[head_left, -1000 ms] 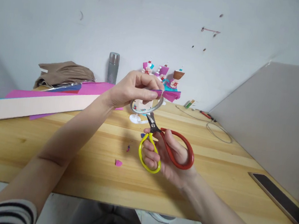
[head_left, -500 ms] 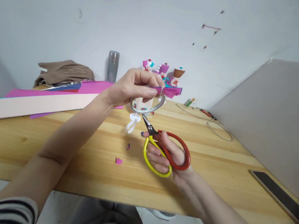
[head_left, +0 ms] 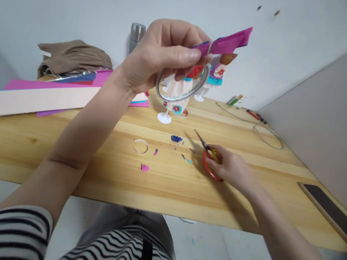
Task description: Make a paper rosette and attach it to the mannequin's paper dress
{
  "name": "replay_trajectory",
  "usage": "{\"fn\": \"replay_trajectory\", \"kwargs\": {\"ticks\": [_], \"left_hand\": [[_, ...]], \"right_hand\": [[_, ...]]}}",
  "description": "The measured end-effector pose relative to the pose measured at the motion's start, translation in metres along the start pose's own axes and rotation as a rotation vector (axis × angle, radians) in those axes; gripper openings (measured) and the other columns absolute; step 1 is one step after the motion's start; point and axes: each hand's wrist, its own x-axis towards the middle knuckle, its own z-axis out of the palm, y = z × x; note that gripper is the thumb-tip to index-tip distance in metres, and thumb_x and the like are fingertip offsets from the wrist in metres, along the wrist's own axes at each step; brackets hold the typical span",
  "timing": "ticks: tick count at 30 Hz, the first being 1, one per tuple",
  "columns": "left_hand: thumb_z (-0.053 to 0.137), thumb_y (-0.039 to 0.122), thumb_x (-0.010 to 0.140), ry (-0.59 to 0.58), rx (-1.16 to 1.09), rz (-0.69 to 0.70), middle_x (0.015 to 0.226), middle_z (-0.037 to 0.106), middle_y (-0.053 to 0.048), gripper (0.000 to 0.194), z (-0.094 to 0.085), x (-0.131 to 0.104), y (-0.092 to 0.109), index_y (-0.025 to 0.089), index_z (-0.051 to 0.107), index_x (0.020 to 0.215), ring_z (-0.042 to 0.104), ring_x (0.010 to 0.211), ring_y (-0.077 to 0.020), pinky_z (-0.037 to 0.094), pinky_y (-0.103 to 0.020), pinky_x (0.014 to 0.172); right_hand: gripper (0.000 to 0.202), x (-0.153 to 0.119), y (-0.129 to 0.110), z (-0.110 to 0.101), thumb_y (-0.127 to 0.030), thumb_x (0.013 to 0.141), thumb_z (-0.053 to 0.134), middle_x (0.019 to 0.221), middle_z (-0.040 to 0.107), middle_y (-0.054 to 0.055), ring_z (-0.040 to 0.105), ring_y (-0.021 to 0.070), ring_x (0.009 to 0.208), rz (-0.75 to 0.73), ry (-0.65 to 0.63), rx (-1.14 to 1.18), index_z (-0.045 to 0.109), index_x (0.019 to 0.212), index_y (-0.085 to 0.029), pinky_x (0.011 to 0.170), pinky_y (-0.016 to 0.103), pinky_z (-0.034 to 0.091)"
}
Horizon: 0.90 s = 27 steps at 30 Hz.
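Observation:
My left hand (head_left: 172, 52) is raised above the table, thumb and fingers pinching a folded magenta crepe paper piece (head_left: 231, 44) with dark blue along its edge. A narrow pale band wraps its middle. From the same hand hangs a roll of tape (head_left: 158, 87), looped below the fingers. Lower on the right, my right hand (head_left: 233, 166) is closed round the scissors (head_left: 202, 140), with their red and yellow handles inside the fingers and the blades pointing away to the left, close over the tabletop. A thin white curl (head_left: 140, 153) lies on the wood.
Dark blue paper scraps (head_left: 176, 138) and a pink scrap (head_left: 145, 167) lie mid-table. Decorated figures on white stands (head_left: 164, 118) are behind the left hand. Paper sheets (head_left: 39, 99), brown cloth (head_left: 75, 58) and a flask (head_left: 137, 34) are left; a phone (head_left: 330, 212) and cable (head_left: 266, 142) are right.
My left hand has lifted the magenta paper and tape roll higher. My right hand has moved the scissors down and right, away from the paper. A white curl now rests on the table.

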Motion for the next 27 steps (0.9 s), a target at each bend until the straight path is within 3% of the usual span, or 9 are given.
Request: {"fn": "replay_trajectory", "kwargs": {"ticks": [3, 6, 11, 14, 17, 22, 27], "left_hand": [[0.073, 0.008, 0.078, -0.017, -0.047, -0.016, 0.072, 0.071, -0.008, 0.01, 0.0, 0.001, 0.0, -0.001, 0.072, 0.078, 0.059, 0.052, -0.0068, 0.036, -0.017, 0.043], [0.069, 0.005, 0.076, 0.001, -0.029, -0.015, 0.071, 0.071, -0.007, 0.006, 0.0, 0.001, 0.001, -0.001, 0.068, 0.074, 0.059, 0.051, -0.0068, 0.037, -0.016, 0.043], [0.061, 0.005, 0.077, 0.017, 0.076, -0.042, 0.064, 0.065, 0.0, 0.006, 0.002, 0.0, 0.002, 0.001, 0.064, 0.076, 0.057, 0.051, -0.0053, 0.037, -0.014, 0.045], [0.063, 0.005, 0.073, 0.03, 0.056, -0.06, 0.069, 0.069, -0.002, 0.005, 0.002, 0.001, 0.002, 0.0, 0.064, 0.075, 0.057, 0.05, -0.0041, 0.038, -0.013, 0.044], [0.062, 0.005, 0.073, 0.04, 0.038, -0.081, 0.065, 0.068, 0.0, 0.004, 0.003, 0.001, 0.003, 0.001, 0.063, 0.073, 0.056, 0.046, -0.0041, 0.036, -0.013, 0.041], [0.056, -0.003, 0.077, 0.02, 0.047, -0.058, 0.072, 0.073, -0.002, 0.008, 0.004, 0.002, 0.005, -0.001, 0.063, 0.075, 0.06, 0.051, -0.0037, 0.039, -0.013, 0.046], [0.045, -0.017, 0.084, 0.016, 0.043, -0.074, 0.062, 0.069, 0.002, 0.027, 0.012, 0.003, 0.006, 0.0, 0.062, 0.072, 0.059, 0.049, -0.0032, 0.038, -0.012, 0.044]], "right_hand": [[0.041, 0.007, 0.038, -0.001, -0.032, 0.083, 0.062, 0.089, 0.075, 0.015, 0.068, 0.0278, 0.074, 0.104, 0.001, -0.148, 0.07, 0.12, -0.017, 0.063, 0.034, 0.045], [0.038, 0.005, 0.048, 0.002, -0.031, 0.094, 0.05, 0.087, 0.07, 0.019, 0.066, 0.0266, 0.072, 0.142, 0.04, -0.328, 0.067, 0.123, -0.014, 0.062, 0.034, 0.042], [0.039, -0.002, 0.037, 0.015, -0.02, 0.094, 0.038, 0.098, 0.064, 0.024, 0.063, 0.0339, 0.091, 0.126, 0.085, -0.434, 0.069, 0.116, -0.012, 0.066, 0.038, 0.045], [0.04, 0.001, 0.037, 0.025, -0.021, 0.093, 0.038, 0.111, 0.065, 0.023, 0.062, 0.0342, 0.104, 0.012, 0.22, -0.265, 0.071, 0.115, -0.014, 0.082, 0.046, 0.052], [0.047, 0.003, 0.036, 0.038, -0.033, 0.098, 0.034, 0.129, 0.064, 0.02, 0.062, 0.0315, 0.119, -0.1, 0.318, 0.011, 0.064, 0.128, -0.015, 0.1, 0.048, 0.051], [0.066, -0.006, 0.015, 0.068, -0.054, 0.099, 0.032, 0.149, 0.052, 0.022, 0.045, 0.0369, 0.143, -0.157, 0.226, 0.088, 0.05, 0.144, -0.011, 0.115, 0.06, 0.04], [0.087, -0.015, -0.027, 0.088, -0.069, 0.096, 0.027, 0.157, 0.037, 0.029, 0.031, 0.0429, 0.15, -0.267, 0.143, 0.101, 0.036, 0.153, -0.004, 0.118, 0.067, 0.03]]}}
